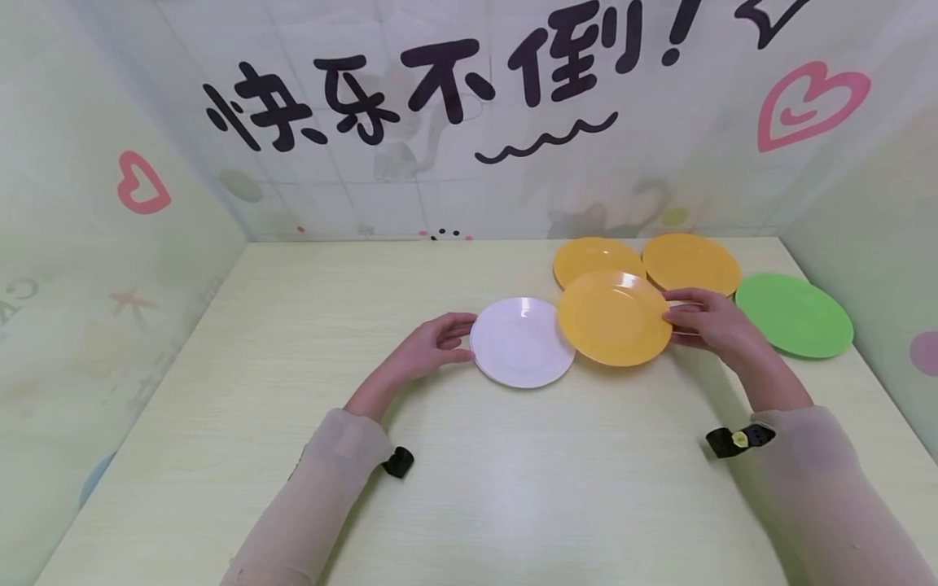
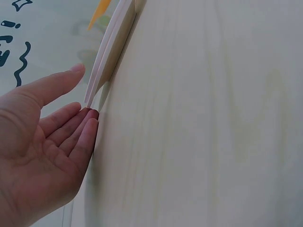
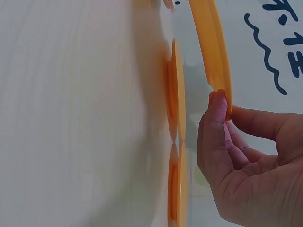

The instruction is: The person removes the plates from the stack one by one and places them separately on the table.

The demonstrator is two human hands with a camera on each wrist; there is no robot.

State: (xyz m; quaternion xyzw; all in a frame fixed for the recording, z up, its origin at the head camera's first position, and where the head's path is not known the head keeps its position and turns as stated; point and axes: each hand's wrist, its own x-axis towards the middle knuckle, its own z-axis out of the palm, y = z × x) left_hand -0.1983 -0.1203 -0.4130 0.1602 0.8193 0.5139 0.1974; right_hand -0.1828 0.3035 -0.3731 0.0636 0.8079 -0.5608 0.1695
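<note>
My right hand (image 1: 714,325) pinches the right rim of an orange plate (image 1: 614,319) between thumb and fingers. In the right wrist view this plate (image 3: 215,52) is held up off the table. Its left edge overlaps a pale lilac-white plate (image 1: 522,343) in the head view. At that pale plate's left rim is my left hand (image 1: 432,348). The left wrist view shows its fingertips (image 2: 90,113) touching the lower rim, with the thumb apart from it. Two rim lines on the pale plate (image 2: 106,56) suggest a stack of two.
Behind the held plate lie two more orange plates, one at the left (image 1: 595,259) and one at the right (image 1: 691,264). Green plates (image 1: 795,317), seemingly overlapping, lie near the table's right edge. A printed cloth wall (image 1: 352,195) borders the wooden table (image 1: 513,480).
</note>
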